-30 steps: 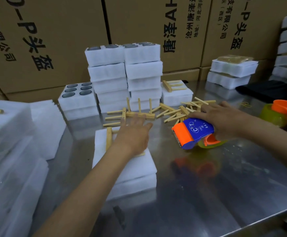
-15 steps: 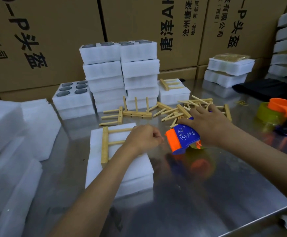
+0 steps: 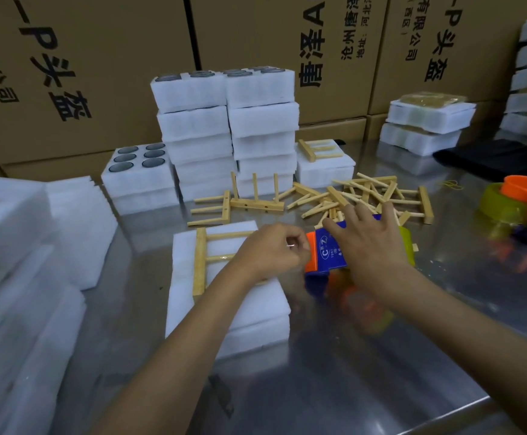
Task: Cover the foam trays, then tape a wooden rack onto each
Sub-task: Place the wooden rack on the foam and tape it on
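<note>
Corrugated cardboard cartons (image 3: 114,73), matte brown with black print, wall off the bench from 10 to 2 o'clock. Stainless steel table (image 3: 365,372): brushed, glossy, mirroring the colours above it. Soft white foam trays in two tall stacks (image 3: 227,133) at 12 o'clock; one open tray (image 3: 138,171) at 11 shows six round dark wells. Dead centre, a covered foam tray (image 3: 224,309), blocky and fuzzy-edged, sits on a second slab. On its top lies a pale wooden rack (image 3: 200,262): square bar with round pegs pointing toward 3 o'clock. Loose racks heaped (image 3: 365,196) at 1 o'clock. Right hand (image 3: 372,243) curled over an orange-and-blue plastic tape dispenser (image 3: 326,254), gripping it. Left hand (image 3: 271,249), fingers bunched, pinching at the dispenser's mouth; the tape end itself too faint to confirm.
</note>
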Motion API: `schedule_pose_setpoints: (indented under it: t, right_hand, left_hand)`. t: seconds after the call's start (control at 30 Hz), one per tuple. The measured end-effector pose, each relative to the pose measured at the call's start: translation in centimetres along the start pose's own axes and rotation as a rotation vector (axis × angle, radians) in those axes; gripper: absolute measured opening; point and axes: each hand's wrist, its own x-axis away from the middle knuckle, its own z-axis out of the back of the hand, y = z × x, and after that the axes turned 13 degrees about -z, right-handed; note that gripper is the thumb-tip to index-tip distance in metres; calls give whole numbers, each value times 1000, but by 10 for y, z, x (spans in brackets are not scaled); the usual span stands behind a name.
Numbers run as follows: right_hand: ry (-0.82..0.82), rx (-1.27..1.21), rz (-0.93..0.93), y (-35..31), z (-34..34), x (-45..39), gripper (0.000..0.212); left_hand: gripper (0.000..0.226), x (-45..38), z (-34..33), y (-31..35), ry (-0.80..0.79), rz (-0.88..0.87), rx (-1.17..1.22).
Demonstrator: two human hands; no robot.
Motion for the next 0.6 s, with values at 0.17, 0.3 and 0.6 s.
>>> schedule_pose_setpoints:
  t: [0.17,0.3,0.6]
  right_hand:
    - [-70,29,-46,4,2,17,95]
    - [-136,-7,-107,-5,7,28,94]
    - [-224,-136,-176,-26,12,43,97]
  left_hand:
    - [11,0,3,3,35,-5,112]
    - [24,1,11,6,90,17,356]
    - [27,8,21,11,162,6,588]
